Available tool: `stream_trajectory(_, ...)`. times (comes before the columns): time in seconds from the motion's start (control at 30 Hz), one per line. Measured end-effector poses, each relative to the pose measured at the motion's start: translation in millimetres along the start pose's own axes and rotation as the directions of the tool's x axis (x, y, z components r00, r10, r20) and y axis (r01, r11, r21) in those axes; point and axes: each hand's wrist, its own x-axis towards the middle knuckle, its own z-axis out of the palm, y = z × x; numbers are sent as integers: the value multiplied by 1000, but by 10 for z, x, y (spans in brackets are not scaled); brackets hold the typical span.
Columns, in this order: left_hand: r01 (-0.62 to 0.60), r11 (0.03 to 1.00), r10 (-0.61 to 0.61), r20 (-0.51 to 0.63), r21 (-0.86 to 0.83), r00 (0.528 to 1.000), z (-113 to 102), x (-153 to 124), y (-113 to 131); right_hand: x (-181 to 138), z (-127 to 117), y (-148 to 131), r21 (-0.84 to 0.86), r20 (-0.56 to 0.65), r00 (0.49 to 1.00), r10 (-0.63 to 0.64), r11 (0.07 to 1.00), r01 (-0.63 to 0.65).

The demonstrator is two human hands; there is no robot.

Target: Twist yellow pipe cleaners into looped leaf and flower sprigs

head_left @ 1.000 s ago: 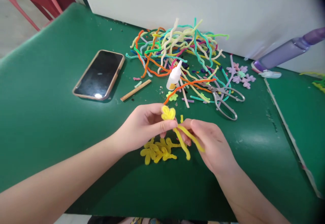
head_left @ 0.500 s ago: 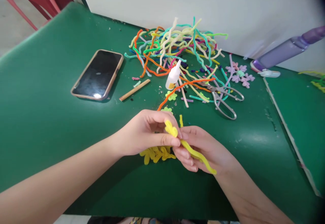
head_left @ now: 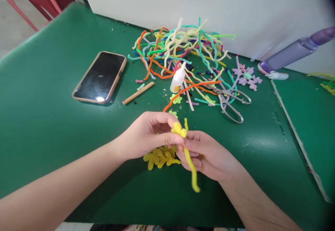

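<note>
Between thumb and fingers, my left hand (head_left: 149,135) pinches a yellow pipe cleaner (head_left: 192,171), just below its small looped end. My right hand (head_left: 206,152) closes on the same pipe cleaner from the other side, its fingertips touching those of my left. The looped part sticks up above my left thumb, and a loose tail hangs down across my right fingers. Under my hands lie several yellow pipe-cleaner loops (head_left: 157,157), partly covered. Two light green flower shapes (head_left: 176,99) rest just beyond my fingers, beside an orange pipe cleaner (head_left: 193,86).
A tangled heap of coloured pipe cleaners (head_left: 180,45) lies against the white wall. Before it are a white glue bottle (head_left: 177,80), scissors (head_left: 230,100) and a wooden stick (head_left: 138,93). A phone (head_left: 101,77) lies left; pink-purple flowers (head_left: 247,75) and a purple bottle (head_left: 290,54) are right.
The pipe cleaner's tail has swung from pointing lower right to hanging nearly straight down. Its looped end has turned and shifted slightly right, and my right fingers have moved up closer to it.
</note>
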Motion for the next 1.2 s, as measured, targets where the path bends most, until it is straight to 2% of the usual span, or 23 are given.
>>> stream_trajectory(0.13, 24, 999, -21, -59, 41, 998, 7, 0, -13, 16, 20, 15, -165, -123, 985, -124, 981, 103)
stream_trajectory(0.23, 24, 998, -18, -107, 59, 994, 37, -15, -22, 20, 55, 31, -288, -141, 959, -245, 937, 197)
stream_trajectory(0.3, 27, 998, -20, -147, 51, 989, 69, -27, -32, 12, 87, 49, -388, -160, 932, -324, 889, 243)
stream_trajectory(0.37, 24, 999, -16, -190, 42, 982, 103, -36, -47, -4, 120, 74, -546, -199, 885, -421, 797, 256)
stream_trajectory(0.43, 16, 999, -6, -222, 44, 975, 132, -42, -63, -21, 142, 107, -736, -202, 815, -543, 633, 240)
stream_trajectory(0.47, 14, 999, -1, -237, 52, 971, 142, -44, -70, -26, 146, 126, -824, -171, 769, -616, 517, 231)
stream_trajectory(0.53, 20, 996, 2, -264, 81, 965, 155, -48, -79, -29, 142, 166, -947, -44, 661, -749, 243, 211)
stream_trajectory(0.6, 35, 993, 0, -287, 115, 958, 154, -48, -78, -23, 128, 197, -986, 92, 567, -819, 5, 168)
stream_trajectory(0.63, 39, 991, 0, -293, 126, 956, 150, -46, -75, -19, 120, 206, -987, 136, 540, -831, -67, 147)
stream_trajectory(0.67, 40, 991, 0, -295, 130, 955, 144, -44, -70, -15, 115, 208, -987, 154, 531, -833, -99, 130)
stream_trajectory(0.83, 30, 996, -5, -279, 85, 960, 106, -29, -42, -16, 114, 160, -988, 122, 590, -798, -43, 146)
stream_trajectory(0.97, 54, 998, -47, -234, 23, 971, 89, -29, -37, -25, 123, 130, -983, 136, 551, -823, -43, 178)
stream_trajectory(1.1, 47, 999, -47, -176, -4, 983, 79, -20, -45, -49, 146, 119, -973, 18, 576, -818, 119, 199)
stream_trajectory(1.2, 45, 997, -50, -90, -62, 995, 81, -16, -65, -65, 164, 109, -943, -66, 579, -812, 240, 230)
